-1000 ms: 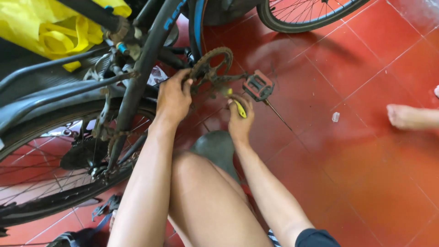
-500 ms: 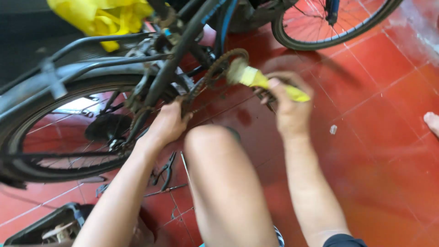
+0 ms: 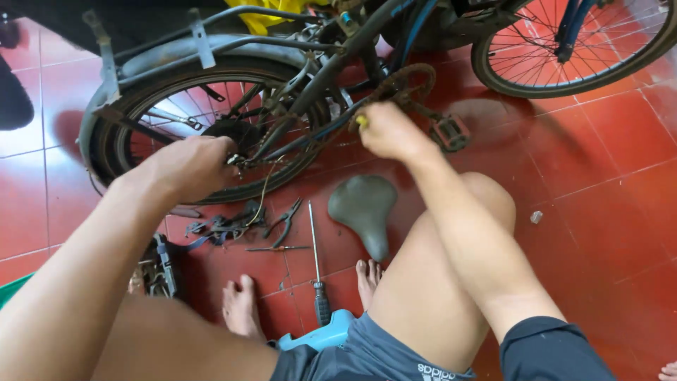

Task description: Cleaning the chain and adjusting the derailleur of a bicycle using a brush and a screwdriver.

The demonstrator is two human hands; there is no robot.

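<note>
**Both hands at the rear end of the upturned bicycle**

Your right hand (image 3: pixel 391 132) is clenched around a small yellow-handled tool (image 3: pixel 362 121); only its yellow tip peeks out at the nine o'clock side of your fist. The tool sits just below the rusty brown bicycle chain (image 3: pixel 405 79), which loops over the crank at twelve o'clock from your knuckles. The black block pedal (image 3: pixel 450 132) lies just beside that hand, at three o'clock.

Your left hand (image 3: pixel 192 166) is curled in front of the spoked rear wheel (image 3: pixel 141 152), fingertips near the dark hub (image 3: pixel 227 130) at two o'clock; whether it actually grips anything there, you cannot tell from this angle. The chain looks dry and heavily rusted along its visible run.

On the red tiled floor (image 3: pixel 599 176), at six o'clock from your right hand, rests a grey bicycle saddle (image 3: pixel 363 208). A long screwdriver (image 3: pixel 315 261) and dark pliers (image 3: pixel 285 220) lie between the saddle and the wheel.
</note>
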